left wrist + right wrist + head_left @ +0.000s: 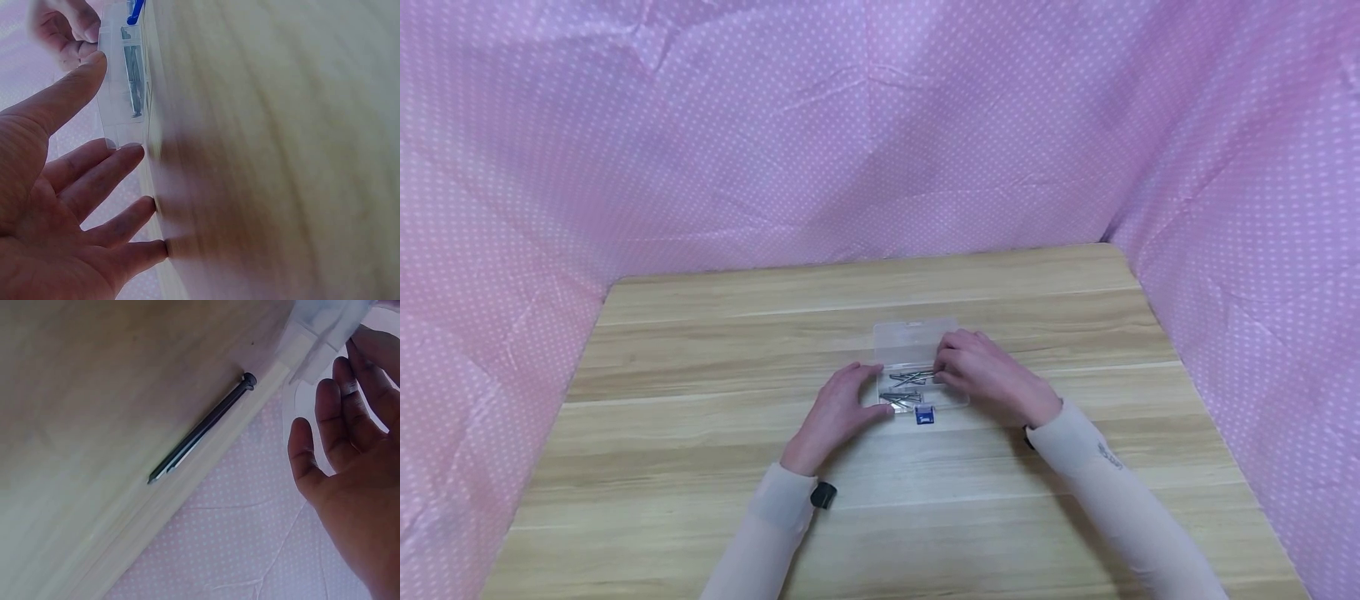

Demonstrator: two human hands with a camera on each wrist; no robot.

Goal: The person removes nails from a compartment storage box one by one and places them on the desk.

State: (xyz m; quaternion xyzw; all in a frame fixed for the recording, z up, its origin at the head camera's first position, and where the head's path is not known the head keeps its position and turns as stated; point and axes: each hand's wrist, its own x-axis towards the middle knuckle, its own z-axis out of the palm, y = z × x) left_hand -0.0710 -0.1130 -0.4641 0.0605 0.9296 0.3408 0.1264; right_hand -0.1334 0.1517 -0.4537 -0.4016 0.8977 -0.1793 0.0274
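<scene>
A small clear plastic box (917, 342) lies mid-table with its lid folded back, and several metal nails (906, 387) lie in it. A blue label (924, 414) sits at its near edge. My left hand (859, 392) rests on the table with straight fingers against the box's left side; in the left wrist view the thumb (75, 84) touches the box wall (115, 75). My right hand (958, 367) is at the box's right side, fingers loosely bent over the nails. In the right wrist view its fingers (331, 419) are nearly straight beside the box (319, 328), apart from a dark nail (200, 428).
The wooden table (700, 467) is walled on three sides by pink dotted cloth (850, 125). A black wrist band (823, 495) shows on the left sleeve.
</scene>
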